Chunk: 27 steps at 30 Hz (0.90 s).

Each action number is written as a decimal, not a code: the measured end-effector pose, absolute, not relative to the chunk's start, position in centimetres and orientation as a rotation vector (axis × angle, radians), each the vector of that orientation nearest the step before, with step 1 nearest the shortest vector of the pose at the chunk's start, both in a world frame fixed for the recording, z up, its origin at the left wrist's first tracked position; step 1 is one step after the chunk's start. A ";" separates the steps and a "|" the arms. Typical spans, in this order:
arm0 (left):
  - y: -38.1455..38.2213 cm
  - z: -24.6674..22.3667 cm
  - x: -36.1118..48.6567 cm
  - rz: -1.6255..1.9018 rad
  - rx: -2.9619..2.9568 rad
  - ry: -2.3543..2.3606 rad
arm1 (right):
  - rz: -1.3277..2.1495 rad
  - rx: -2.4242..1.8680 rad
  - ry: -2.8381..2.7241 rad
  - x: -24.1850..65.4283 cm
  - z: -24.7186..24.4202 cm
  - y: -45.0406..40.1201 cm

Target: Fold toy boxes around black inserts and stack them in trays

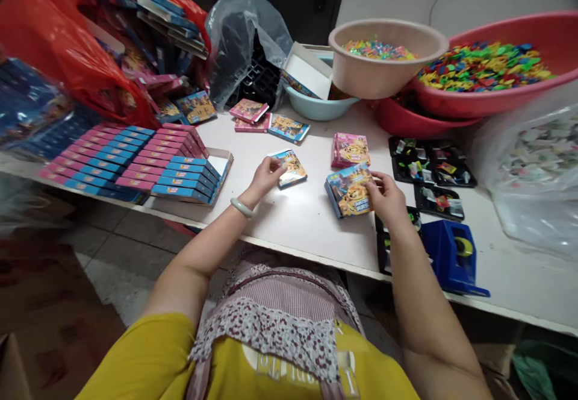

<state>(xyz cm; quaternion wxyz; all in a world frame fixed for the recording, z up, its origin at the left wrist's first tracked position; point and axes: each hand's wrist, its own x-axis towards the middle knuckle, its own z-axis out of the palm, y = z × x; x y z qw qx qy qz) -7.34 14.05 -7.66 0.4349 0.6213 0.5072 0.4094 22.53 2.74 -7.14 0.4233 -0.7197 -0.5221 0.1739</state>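
Observation:
Near the middle of the white table [298,222], my left hand [266,178] has its fingers pinched together at the left edge of a flat blue box [292,168]; whether they grip it is hard to tell. To the right, my right hand [386,194] holds the right side of a blue box [351,192] that shows a yellow picture, with more blue boxes seemingly under it. Just behind these lies a small stack of pink boxes [350,149]. Farther back, pink boxes [249,111] and a blue box [289,128] lie flat.
Rows of pink and blue boxes [153,162] stand at the left below a red bag [54,32]. Tubs [370,75] of colourful pieces stand at the back right. Black trays [433,162] and a blue tape dispenser [447,255] lie right of my right hand.

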 end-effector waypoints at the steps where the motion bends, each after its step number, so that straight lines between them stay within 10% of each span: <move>1: 15.0 -8.1 -8.0 1.004 1.553 1.381 | 0.352 -1.823 -1.389 22.7 -7.2 3.3; 14: 18.4 -10.9 -7.8 1.043 1.387 1.487 | 0.788 -1.882 -1.384 6.1 -9.8 16.4; 27: 4.7 -8.8 -11.8 1.265 1.770 0.849 | 0.828 -1.233 -1.370 9.9 -10.2 -0.7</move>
